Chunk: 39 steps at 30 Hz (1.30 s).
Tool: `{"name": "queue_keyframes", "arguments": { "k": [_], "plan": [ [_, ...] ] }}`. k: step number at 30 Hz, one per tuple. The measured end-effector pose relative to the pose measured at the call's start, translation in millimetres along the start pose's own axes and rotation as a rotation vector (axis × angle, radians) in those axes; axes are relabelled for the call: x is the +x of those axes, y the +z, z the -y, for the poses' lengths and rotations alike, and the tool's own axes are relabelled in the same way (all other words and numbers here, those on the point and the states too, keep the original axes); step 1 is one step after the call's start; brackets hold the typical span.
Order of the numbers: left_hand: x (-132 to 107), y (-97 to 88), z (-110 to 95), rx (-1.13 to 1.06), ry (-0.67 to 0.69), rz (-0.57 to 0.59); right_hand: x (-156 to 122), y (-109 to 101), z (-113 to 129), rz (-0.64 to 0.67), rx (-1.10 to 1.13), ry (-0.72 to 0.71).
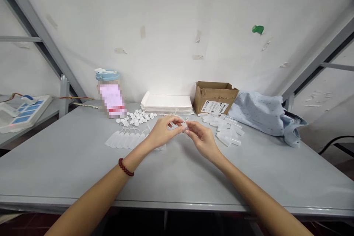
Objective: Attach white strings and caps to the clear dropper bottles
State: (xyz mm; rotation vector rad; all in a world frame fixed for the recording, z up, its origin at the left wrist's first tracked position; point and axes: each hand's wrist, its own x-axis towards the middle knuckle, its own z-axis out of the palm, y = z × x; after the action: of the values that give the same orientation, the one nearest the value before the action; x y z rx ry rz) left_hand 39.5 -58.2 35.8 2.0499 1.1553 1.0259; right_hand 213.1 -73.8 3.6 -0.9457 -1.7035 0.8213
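1. Nearest, a grey table [166,188] spans the view, and the person's forearms reach across it. A dark red bead bracelet [126,167] circles the left wrist.
2. Farther in, near the middle, the left hand [163,131] and right hand [203,138] meet above the tabletop. Thumb and fingers of each are pinched together on one small clear plastic piece [185,127], so both grips are closed on it.
3. A pale curved strand [181,118] arches from the piece toward the left fingers. To work it well, I would keep the left pinch steady, guide with light right fingertips, and avoid squashing the plastic.
4. The piece's long axis is mostly covered by fingers; I cannot tell which way it points.
5. Left of the hands, translucent tags [127,141] lie side by side, long axes slanting, looped ends away from the person. Right of the hands, loose clear pieces [226,129] lie at mixed angles.
6. Beyond are small white parts [136,118], a white stack [167,101], an open cardboard box [215,97] and a pale blue cloth [257,114].
7. Farthest is a white wall [171,18].
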Motion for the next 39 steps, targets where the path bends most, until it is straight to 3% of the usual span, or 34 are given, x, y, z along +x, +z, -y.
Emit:
{"name": "queue_keyframes", "arguments": {
  "k": [9, 19, 25, 39],
  "plan": [
    [-1.3, 1.2, -0.2, 0.043, -0.007, 0.026, -0.7, 1.2, -1.2, -0.026, -0.019, 0.033],
    [-2.3, 3.4, 3.4, 0.063, -0.036, 0.012, 1.2, 2.1, -1.6, -0.106, -0.075, -0.031],
    [-2.4, 3.3, 2.9, 0.049, -0.043, 0.021, 0.9, 3.2, -4.4, -0.089, -0.125, -0.064],
    [0.2, 1.0, 4.9, -0.043, -0.097, 0.087, -0.1, 9.0, -7.8, -0.062, -0.046, 0.059]
  ]
}}
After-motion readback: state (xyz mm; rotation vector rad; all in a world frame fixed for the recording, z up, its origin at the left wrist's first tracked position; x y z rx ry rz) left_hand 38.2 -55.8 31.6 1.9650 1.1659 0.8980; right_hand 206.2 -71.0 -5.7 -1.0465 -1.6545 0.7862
